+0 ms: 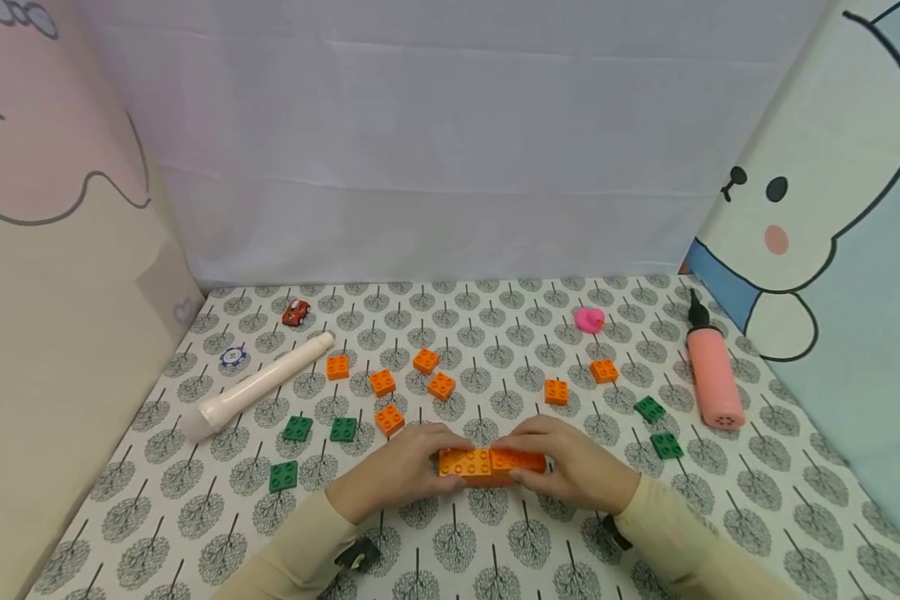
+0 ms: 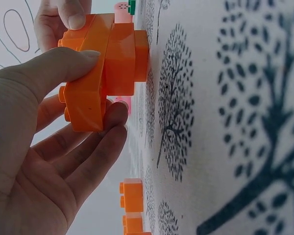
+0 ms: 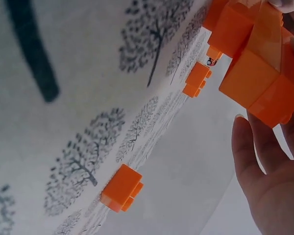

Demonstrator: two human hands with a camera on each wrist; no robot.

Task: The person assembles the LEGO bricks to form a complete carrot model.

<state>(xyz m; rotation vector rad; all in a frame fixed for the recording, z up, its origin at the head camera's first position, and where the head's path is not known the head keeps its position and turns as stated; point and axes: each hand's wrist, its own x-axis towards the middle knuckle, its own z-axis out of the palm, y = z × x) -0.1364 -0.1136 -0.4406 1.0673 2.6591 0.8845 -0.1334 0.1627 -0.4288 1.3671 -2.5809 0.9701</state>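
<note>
At the near middle of the table, both hands hold a stack of orange toy building bricks (image 1: 465, 463), studs up. My left hand (image 1: 403, 465) grips its left end; in the left wrist view the thumb presses the near side of an upper brick (image 2: 85, 110), with the fingers behind. On the right end is my right hand (image 1: 570, 462), thumb in front and fingers over the far side. The stack is wider at the top and narrows to a smaller bottom brick (image 2: 141, 56), which lies at or just above the cloth; I cannot tell which.
Loose orange bricks (image 1: 337, 367) lie beyond the hands, and green bricks (image 1: 283, 476) lie at both sides. A white tube (image 1: 262, 385), a poker chip (image 1: 234, 357) and a red toy car (image 1: 296, 312) are left. A pink duck (image 1: 589, 320) and a pink pump (image 1: 715, 379) are right.
</note>
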